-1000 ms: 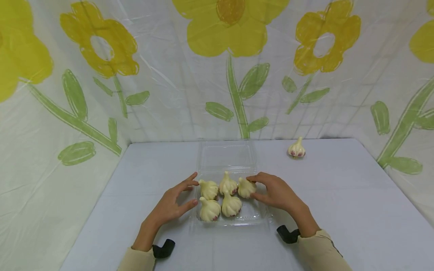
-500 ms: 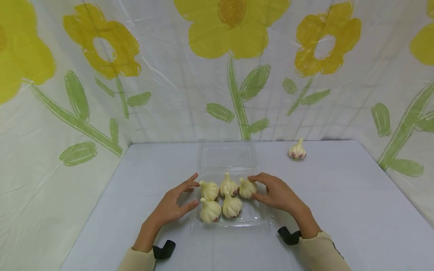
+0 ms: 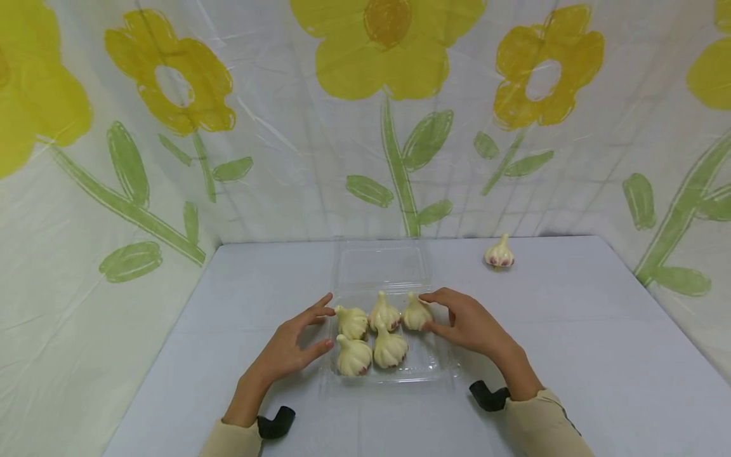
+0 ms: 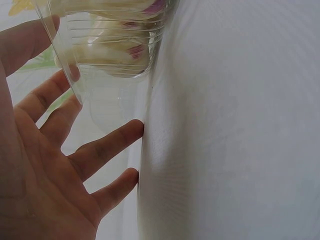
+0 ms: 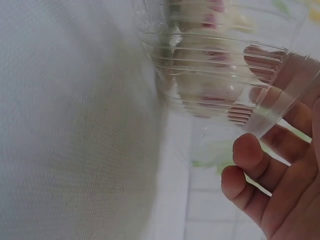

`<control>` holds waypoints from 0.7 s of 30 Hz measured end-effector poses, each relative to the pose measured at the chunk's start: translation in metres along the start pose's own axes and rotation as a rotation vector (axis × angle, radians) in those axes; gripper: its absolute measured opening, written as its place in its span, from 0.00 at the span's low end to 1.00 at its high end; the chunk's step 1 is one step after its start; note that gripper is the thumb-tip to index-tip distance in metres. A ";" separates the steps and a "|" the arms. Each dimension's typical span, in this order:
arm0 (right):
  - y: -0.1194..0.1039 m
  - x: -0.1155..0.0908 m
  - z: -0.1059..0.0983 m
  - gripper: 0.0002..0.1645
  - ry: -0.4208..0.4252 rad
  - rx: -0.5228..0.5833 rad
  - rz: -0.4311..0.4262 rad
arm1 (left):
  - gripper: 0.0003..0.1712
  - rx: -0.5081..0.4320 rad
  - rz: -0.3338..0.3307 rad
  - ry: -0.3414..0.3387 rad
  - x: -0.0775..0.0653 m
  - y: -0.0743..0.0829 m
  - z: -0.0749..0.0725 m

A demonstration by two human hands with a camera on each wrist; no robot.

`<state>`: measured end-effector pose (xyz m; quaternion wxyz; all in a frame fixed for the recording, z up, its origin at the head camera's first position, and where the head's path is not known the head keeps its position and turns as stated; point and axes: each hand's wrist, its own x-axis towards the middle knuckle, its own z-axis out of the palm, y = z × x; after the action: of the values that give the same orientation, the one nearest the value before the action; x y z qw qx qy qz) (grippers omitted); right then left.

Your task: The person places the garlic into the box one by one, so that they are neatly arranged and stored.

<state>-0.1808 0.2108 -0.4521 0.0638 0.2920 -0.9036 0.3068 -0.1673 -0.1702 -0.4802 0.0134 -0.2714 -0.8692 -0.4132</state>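
A clear plastic clamshell container (image 3: 419,371), lid folded back, holds several garlic bulbs. My right hand (image 3: 471,324) pinches the back-right garlic bulb (image 3: 417,314) between thumb and fingers, its neck pointing up. In the right wrist view the bulbs show through the ribbed wall, with the thumb and fingers partly seen through the plastic. My left hand (image 3: 291,343) spreads its fingers along the container's left side, fingertips right at the rim in the left wrist view. Nearest to it are the two left bulbs, the back one (image 3: 351,322) and the front one (image 3: 354,355).
Another garlic bulb (image 3: 499,252) stands at the back right of the white table (image 3: 571,336). The clear lid (image 3: 382,261) lies behind the container. A curtain with yellow flowers (image 3: 320,152) hangs behind the table's back edge.
The bulb under my right hand has turned, from its neck leaning left to nearly upright. My right fingers have shifted slightly with it. The left hand stays in place.
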 end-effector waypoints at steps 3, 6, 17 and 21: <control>0.000 0.000 -0.002 0.28 0.036 0.014 -0.010 | 0.28 -0.004 0.001 -0.002 0.000 0.000 0.000; 0.001 0.000 -0.005 0.26 0.090 0.048 -0.018 | 0.28 -0.001 -0.002 -0.001 0.000 0.000 0.000; 0.016 -0.005 -0.017 0.20 0.154 0.106 0.102 | 0.28 0.009 -0.002 0.004 -0.001 0.002 -0.001; 0.026 -0.009 -0.019 0.17 0.194 0.073 0.145 | 0.28 0.017 0.004 0.003 -0.001 0.001 -0.001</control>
<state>-0.1897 0.2430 -0.4529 0.1181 0.1971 -0.9001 0.3702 -0.1660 -0.1705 -0.4789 0.0177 -0.2724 -0.8722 -0.4059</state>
